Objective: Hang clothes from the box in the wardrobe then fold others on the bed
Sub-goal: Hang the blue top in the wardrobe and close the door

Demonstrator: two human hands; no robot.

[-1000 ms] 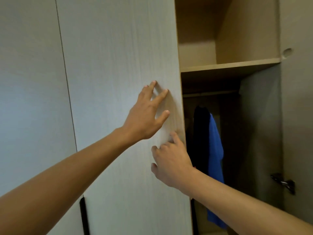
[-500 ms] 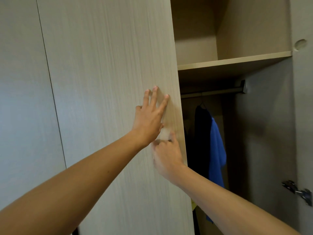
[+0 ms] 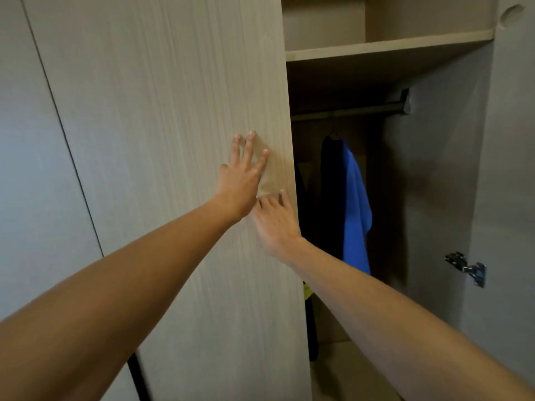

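My left hand [image 3: 241,178] lies flat on the pale wood-grain wardrobe door [image 3: 173,140], fingers straight and spread. Just below it my right hand [image 3: 275,219] presses the same door near its right edge with straight fingers. To the right the wardrobe stands open. A blue garment [image 3: 356,204] and a dark garment [image 3: 331,192] hang from the rail [image 3: 347,111] inside. A bit of yellow cloth [image 3: 307,290] shows low behind the door edge.
A shelf [image 3: 388,47] runs above the rail. The other door [image 3: 509,198] stands open at the right with a metal hinge [image 3: 466,267] on it. A black handle [image 3: 139,377] is at the bottom of the pressed door. Grey closed panels fill the left.
Both hands have slid right along the door and drawn closer together. The view has shifted, showing more of the rail and the open right side.
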